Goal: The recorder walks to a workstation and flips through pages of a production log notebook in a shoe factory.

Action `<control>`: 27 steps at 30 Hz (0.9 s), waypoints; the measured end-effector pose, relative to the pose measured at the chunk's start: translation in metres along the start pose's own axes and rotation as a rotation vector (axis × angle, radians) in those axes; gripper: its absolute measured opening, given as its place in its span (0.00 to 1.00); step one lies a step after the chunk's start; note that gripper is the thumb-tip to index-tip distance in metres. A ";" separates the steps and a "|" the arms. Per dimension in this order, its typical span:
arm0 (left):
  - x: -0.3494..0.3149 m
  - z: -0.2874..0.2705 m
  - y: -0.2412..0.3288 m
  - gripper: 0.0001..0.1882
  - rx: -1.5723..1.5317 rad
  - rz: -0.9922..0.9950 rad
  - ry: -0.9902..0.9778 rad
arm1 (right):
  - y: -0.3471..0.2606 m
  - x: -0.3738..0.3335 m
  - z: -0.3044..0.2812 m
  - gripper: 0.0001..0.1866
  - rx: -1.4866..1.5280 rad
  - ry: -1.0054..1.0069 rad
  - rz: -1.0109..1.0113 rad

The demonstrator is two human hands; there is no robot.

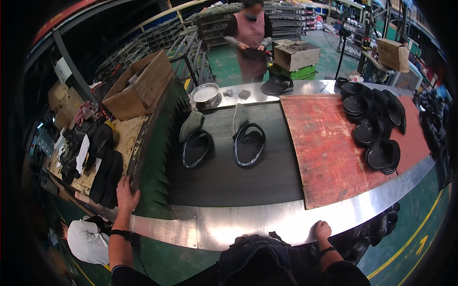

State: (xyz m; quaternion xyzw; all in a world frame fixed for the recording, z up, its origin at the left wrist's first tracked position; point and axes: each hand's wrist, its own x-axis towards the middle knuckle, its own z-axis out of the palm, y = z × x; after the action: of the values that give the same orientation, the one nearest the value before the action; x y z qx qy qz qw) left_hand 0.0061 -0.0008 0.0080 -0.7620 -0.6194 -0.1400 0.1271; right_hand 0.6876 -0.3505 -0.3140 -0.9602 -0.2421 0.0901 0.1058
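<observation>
My left hand (127,195) rests at the left end of the bench, fingers apart, beside the dark strip curtain (157,162). It holds nothing. On the metal front edge (229,224) lies my right hand (323,230), curled into a loose fist with nothing seen in it. Between them, farther in, a black belt (229,190) carries two dark shoe uppers, a left one (197,148) and a right one (249,145), both with a pale line around the rim. A pale grey sole-shaped piece (192,125) sits behind the left upper, and another pale piece (240,119) behind the right.
More black shoe uppers (369,129) are heaped on a worn red board (329,157) at right. A round white dish (205,93) stands at the far edge. Cardboard box (140,88) and dark shoe parts (107,167) occupy the left. A co-worker (249,38) stands across the bench.
</observation>
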 end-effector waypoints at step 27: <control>-0.003 0.010 -0.012 0.39 0.009 -0.002 -0.035 | -0.007 -0.003 -0.013 0.22 0.046 -0.051 0.029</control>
State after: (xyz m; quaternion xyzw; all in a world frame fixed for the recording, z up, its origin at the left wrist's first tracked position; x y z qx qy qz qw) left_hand -0.0059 0.0029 -0.0023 -0.7631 -0.6229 -0.1240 0.1193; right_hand 0.6848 -0.3478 -0.2991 -0.9583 -0.2288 0.1215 0.1204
